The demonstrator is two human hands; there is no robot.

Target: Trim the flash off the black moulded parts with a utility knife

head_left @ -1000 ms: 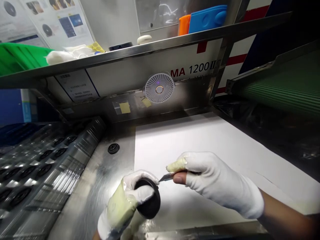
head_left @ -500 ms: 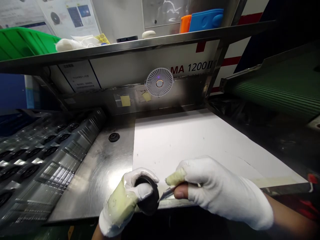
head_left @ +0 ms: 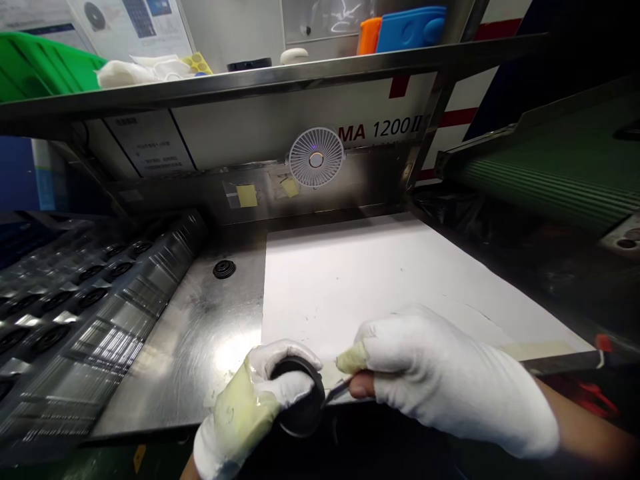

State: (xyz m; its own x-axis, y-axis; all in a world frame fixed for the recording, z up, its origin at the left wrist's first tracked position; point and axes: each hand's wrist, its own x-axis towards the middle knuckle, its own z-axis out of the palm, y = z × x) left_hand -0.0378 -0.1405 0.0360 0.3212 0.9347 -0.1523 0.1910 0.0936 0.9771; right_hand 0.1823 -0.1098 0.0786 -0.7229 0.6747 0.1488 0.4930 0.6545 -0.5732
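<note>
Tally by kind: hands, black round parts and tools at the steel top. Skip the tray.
Gloved hands: 2 (left hand, right hand)
Black round parts: 2 (held black round part in the left hand, loose black round part on the steel top)
Metal tools: 1 (slim metal tool in the right hand)
Total: 5

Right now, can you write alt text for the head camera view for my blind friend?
The gloved left hand holds a black ring, and the gloved right hand holds a small metal tool at its edge, near a white sheet.
</note>
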